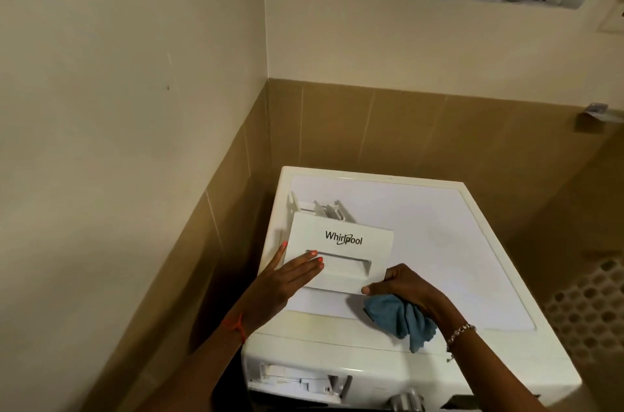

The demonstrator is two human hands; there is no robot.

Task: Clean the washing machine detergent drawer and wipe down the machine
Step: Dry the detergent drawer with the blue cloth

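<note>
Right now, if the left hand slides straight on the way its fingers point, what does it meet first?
Probably the handle recess of the detergent drawer: the left hand lies flat on its front, fingertips at the recess edge.

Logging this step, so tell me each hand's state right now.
Left hand: open, straight fingers resting on the drawer front.
Right hand: grip closed round the blue cloth, thumb at the drawer front's corner.
</note>
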